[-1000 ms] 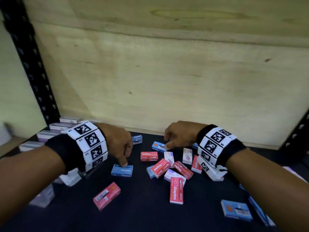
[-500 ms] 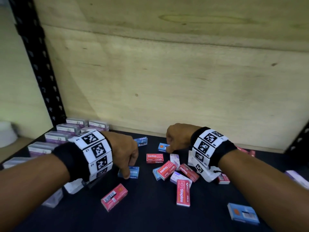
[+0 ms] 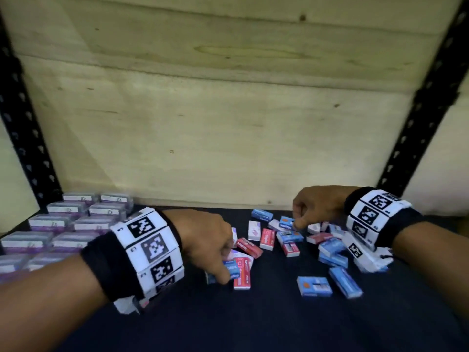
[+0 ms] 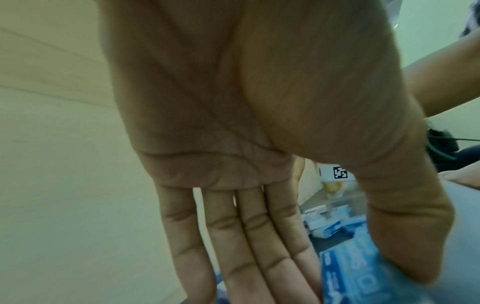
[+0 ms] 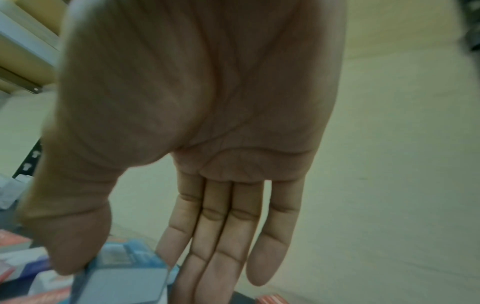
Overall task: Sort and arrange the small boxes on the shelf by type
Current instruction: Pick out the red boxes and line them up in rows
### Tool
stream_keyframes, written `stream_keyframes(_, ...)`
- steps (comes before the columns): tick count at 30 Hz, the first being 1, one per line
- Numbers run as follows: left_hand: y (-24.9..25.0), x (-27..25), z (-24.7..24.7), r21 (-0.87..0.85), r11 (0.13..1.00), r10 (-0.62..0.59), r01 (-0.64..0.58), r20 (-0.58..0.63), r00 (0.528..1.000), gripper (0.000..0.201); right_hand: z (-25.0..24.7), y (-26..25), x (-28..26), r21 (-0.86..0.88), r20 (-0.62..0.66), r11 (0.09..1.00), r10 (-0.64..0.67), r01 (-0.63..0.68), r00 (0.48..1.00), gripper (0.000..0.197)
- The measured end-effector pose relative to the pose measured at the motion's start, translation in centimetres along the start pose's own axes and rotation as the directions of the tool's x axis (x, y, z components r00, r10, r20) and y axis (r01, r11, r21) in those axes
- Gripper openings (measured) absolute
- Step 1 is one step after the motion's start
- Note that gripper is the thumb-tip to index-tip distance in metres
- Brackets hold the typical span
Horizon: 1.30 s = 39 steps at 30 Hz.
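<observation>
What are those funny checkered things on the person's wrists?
Each bare forearm wears a black wristband wrapped in a ring of white blocks printed with black square code markers. The other wrist has the same. No sleeves or gloves.

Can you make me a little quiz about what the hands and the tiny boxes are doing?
1. True or false: the left hand pinches a blue box.
2. Which colour boxes stand in neat rows at the left? A) red B) purple-and-white C) blue
3. Fill in: the right hand pinches a ____ box with thumb and fingers.

Key: 1 true; 2 B, the purple-and-white boxes; 3 blue.
</observation>
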State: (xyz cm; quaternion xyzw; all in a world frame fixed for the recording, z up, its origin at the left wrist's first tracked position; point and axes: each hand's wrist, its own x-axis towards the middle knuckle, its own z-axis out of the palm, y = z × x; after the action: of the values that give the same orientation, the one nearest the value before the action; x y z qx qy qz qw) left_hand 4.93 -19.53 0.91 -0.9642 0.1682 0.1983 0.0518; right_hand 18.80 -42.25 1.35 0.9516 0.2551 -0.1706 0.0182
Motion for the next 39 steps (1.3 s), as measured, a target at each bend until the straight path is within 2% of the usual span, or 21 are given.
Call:
stream_keyframes(3, 3.7, 0.6, 0.0, 0.019, 0.995, 0.097, -0.097, -0.029, 0.995, 0.03, 1.3, 2.5, -3.3, 0.008, 0.031, 0.998, 0.063, -0.063, 0.998, 0.028)
stream_keyframes(6, 6.8, 1.6, 0.4, 0.04, 0.981, 0.191, -0.189, -0.031, 0.981, 0.034, 2.5, 4.1, -6.7, -0.017, 0.13, 0.99, 0.138, -0.137, 0.982, 0.038)
stream_keyframes(11, 11.4, 3.5, 1.2, 0.141, 0.954, 0.273, -0.263, -0.061, 0.96, 0.042, 4.7, 6.0, -11.2, -0.022, 0.179, 0.969, 0.244, -0.244, 0.953, 0.066)
stream_keyframes(16, 14.4, 5.0, 1.7, 0.165, 0.938, 0.325, -0.305, -0.109, 0.939, 0.041, 6.8, 6.2, -14.1, -0.018, 0.21, 0.953, 0.299, -0.302, 0.931, 0.049)
stream_keyframes(20, 15.4, 5.9, 2.2, 0.149, 0.951, 0.293, -0.273, -0.141, 0.946, 0.042, 8.1, 6.1, -15.1, -0.031, 0.19, 0.95, 0.311, -0.311, 0.931, 0.051)
stream_keyframes(22, 15.6, 6.1, 2.4, 0.13, 0.953, 0.291, -0.272, -0.151, 0.945, 0.043, 8.7, 5.9, -15.4, -0.029, 0.181, 0.949, 0.315, -0.315, 0.932, 0.043)
stream_keyframes(27, 15.5, 6.2, 2.5, 0.111, 0.953, 0.298, -0.281, -0.178, 0.938, 0.045, 9.3, 5.5, -15.6, -0.044, 0.169, 0.947, 0.322, -0.319, 0.932, 0.039)
stream_keyframes(32, 13.5, 5.0, 2.1, 0.037, 0.963, 0.27, -0.268, -0.183, 0.945, 0.047, 7.0, 4.6, -15.0, -0.117, 0.138, 0.944, 0.323, -0.309, 0.936, 0.048)
stream_keyframes(36, 10.1, 3.2, 1.5, -0.063, 0.972, 0.214, -0.228, -0.181, 0.96, 0.04, 4.3, 2.8, -13.0, -0.119, 0.02, 0.965, 0.236, -0.232, 0.972, 0.035)
stream_keyframes(39, 6.7, 1.7, 1.2, -0.084, 0.985, 0.134, -0.154, -0.21, 0.969, 0.039, 2.8, 0.7, -10.4, -0.12, -0.024, 0.982, 0.145, -0.147, 0.989, 0.028)
